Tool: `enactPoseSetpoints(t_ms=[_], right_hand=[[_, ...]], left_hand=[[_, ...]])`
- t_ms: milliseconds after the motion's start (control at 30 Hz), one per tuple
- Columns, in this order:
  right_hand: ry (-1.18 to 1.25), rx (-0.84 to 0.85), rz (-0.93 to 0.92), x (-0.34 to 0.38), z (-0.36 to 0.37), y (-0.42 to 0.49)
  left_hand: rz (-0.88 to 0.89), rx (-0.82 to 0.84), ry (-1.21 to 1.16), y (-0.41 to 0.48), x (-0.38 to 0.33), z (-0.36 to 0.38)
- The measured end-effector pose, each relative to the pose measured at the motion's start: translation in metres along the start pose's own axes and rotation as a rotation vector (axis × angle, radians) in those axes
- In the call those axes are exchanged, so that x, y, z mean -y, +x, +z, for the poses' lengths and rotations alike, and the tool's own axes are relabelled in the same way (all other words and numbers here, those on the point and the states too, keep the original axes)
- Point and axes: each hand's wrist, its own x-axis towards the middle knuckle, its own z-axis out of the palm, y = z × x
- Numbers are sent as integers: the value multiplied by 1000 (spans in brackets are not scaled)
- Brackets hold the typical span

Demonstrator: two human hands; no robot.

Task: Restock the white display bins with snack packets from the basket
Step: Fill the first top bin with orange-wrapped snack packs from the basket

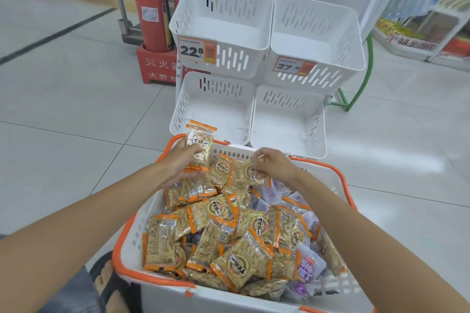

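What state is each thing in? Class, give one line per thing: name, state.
upper left bin: empty
upper right bin: empty
lower left bin: empty
lower right bin: empty
basket: heaped with snack packets
left grip: holds one orange packet, raised
right grip: pinches a second packet in the basket
fire extinguisher: upright in its red stand

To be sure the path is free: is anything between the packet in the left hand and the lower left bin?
Nothing visible does. The left hand holds the packet above the basket rim; the open bin lies just beyond.
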Motion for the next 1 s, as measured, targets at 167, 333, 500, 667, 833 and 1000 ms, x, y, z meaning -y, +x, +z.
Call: enactPoseSetpoints(t_ms=[167, 333, 500, 667, 833, 1000], right_hand=[[11, 91, -129, 53, -4, -3], [30, -286, -301, 85, 20, 1], [159, 44, -221, 105, 8, 3], [61, -104, -396, 138, -1, 16], [44, -156, -459, 172, -19, 44], [44, -146, -337, 202, -30, 95]], left_hand=[[-10, 132, 18, 1, -10, 6], [64, 318, 67, -12, -19, 26], [155, 386, 136, -15, -50, 18], [60, 581, 93, -22, -112, -6], [-60, 669, 22, -4, -156, -18], [182, 521, 540, 21, -211, -2]])
